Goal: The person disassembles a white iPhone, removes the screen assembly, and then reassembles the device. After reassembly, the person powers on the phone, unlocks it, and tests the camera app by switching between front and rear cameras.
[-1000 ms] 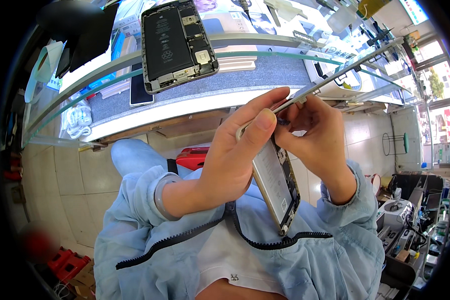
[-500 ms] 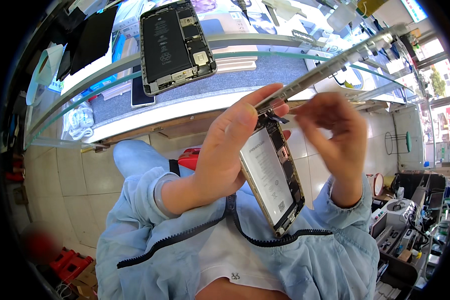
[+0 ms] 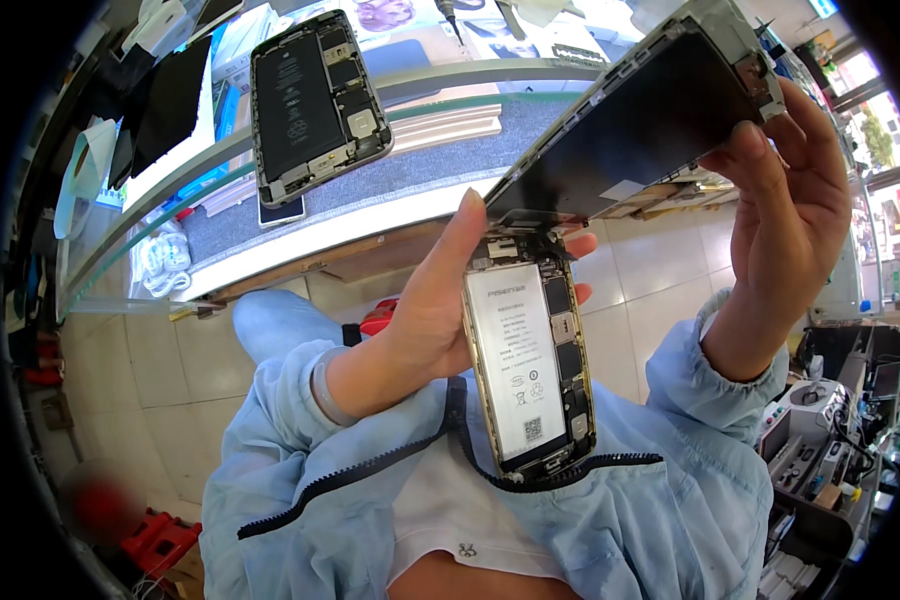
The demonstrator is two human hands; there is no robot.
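An opened phone body (image 3: 513, 365) with a white battery and exposed boards sits in my left hand (image 3: 435, 300), whose thumb rests near its top end and whose fingertips show past the far edge. Its screen assembly (image 3: 640, 130) is swung up to the upper right, dark face toward me, still adjoining the body's top end. My right hand (image 3: 780, 225) grips the outer end of that screen with fingers and thumb closed on it. A second opened phone (image 3: 302, 105) with a black battery lies on the glass counter above my hands.
The glass display counter (image 3: 145, 240) spans the top, with boxes, a dark phone (image 3: 280, 210) and coiled white cables (image 3: 165, 258) inside. Black sheets (image 3: 170, 100) lie at upper left. A cluttered equipment rack (image 3: 810, 420) stands at lower right, a red case (image 3: 165, 540) at lower left.
My right hand has moved up and right to the screen's far end, opening it wider and turning its dark face toward me. The phone body now stands more squarely toward the camera.
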